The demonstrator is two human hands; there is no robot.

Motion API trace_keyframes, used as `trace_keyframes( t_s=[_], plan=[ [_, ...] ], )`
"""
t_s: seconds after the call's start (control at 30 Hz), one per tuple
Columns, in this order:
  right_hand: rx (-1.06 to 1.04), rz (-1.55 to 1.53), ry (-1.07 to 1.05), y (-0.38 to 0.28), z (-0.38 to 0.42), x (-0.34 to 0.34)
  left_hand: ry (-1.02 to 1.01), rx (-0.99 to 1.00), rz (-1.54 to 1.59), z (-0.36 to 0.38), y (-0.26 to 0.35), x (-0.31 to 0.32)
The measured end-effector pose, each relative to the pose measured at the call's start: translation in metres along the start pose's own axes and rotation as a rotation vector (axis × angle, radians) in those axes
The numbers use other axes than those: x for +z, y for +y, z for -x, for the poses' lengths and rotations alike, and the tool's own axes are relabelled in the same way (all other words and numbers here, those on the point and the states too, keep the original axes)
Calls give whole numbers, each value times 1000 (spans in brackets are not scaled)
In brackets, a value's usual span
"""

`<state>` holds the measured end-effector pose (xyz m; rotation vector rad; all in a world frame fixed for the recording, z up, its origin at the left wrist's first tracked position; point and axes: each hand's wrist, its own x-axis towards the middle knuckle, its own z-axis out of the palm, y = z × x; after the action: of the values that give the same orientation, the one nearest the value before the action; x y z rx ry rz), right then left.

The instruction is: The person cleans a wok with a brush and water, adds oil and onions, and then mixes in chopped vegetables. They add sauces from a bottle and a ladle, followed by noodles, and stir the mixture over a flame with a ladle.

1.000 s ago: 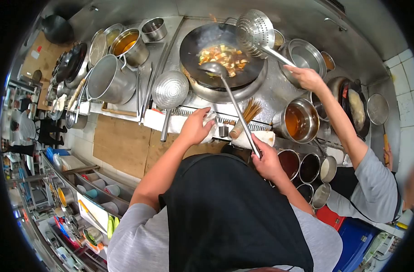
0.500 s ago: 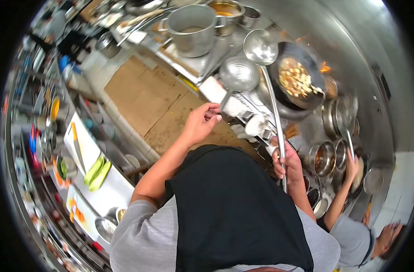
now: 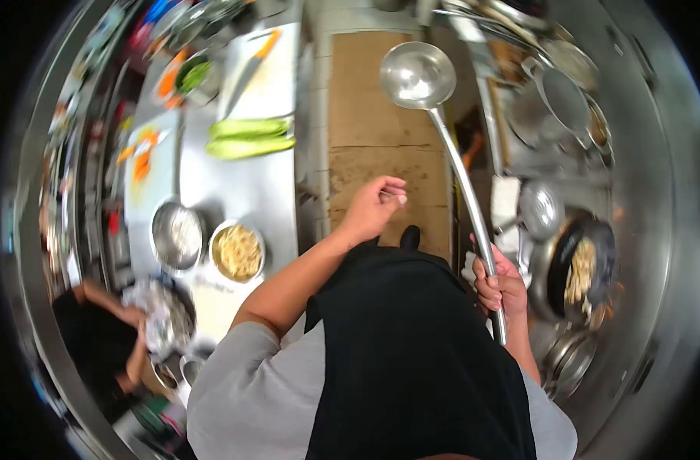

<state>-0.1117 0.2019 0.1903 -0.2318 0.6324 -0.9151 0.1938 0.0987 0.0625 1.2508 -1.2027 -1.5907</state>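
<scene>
My right hand (image 3: pixel 501 285) is wrapped round the long metal handle of a ladle (image 3: pixel 472 199). The ladle's round bowl (image 3: pixel 418 74) is raised out ahead of me, over the cardboard on the floor, and no food shows in it. My left hand (image 3: pixel 377 208) hangs in front of my apron with its fingers loosely bent, a gap between thumb and forefinger, holding nothing. On the stove at right, a black wok (image 3: pixel 601 268) contains pale chopped food (image 3: pixel 581 272). A perforated strainer (image 3: pixel 542 208) lies beside the wok.
The left counter bears halved green vegetables (image 3: pixel 250 138), a knife (image 3: pixel 254 65), a bowl of pale strips (image 3: pixel 238 252) and a steel bowl (image 3: pixel 177 236). A large pot (image 3: pixel 553 107) stands at right. Another person's arms (image 3: pixel 123 310) handle a plastic-covered container (image 3: pixel 159 318).
My view has swung left, so the counter is nearer and the stove lies at the right edge. The ladle stays in my right hand, lifted away from the wok.
</scene>
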Motion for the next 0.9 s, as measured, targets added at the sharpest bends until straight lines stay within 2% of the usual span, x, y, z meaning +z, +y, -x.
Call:
trace_keyframes(
  t_s=[0.2, 0.27, 0.33, 0.4, 0.47, 0.53, 0.6, 0.67, 0.7, 0.77, 0.9],
  plan=[
    [352, 150, -134, -3, -68, 16, 375, -73, 157, 56, -30, -42],
    [454, 200, -204, -2, -91, 25, 537, -246, 468, 80, -23, -51],
    [558, 287, -237, 1, -108, 35, 690, -255, 537, 102, -33, -53],
    [651, 300, -286, 4, -125, 41, 866, -303, 784, 128, -46, -54],
    [691, 343, -335, 5, -134, 46, 995, -303, 737, 165, -58, -41],
    [753, 364, -375, 7, -144, 52, 1262, -306, -226, 209, -77, -29],
    [784, 403, -411, 7, -152, 54, 1462, -282, -865, 260, -114, -26],
    [816, 416, -423, 8, -157, 57, 1536, -601, -1092, 290, -114, -24],
    [822, 434, -445, 8, -161, 55, 1553, -614, -1087, 304, -119, -26],
    [836, 460, -457, 8, -163, 61, 1362, -699, -1143, 325, -142, -36],
    [857, 498, -464, 8, -164, 68, 1385, -593, -1104, 336, -182, -54]
  ],
)
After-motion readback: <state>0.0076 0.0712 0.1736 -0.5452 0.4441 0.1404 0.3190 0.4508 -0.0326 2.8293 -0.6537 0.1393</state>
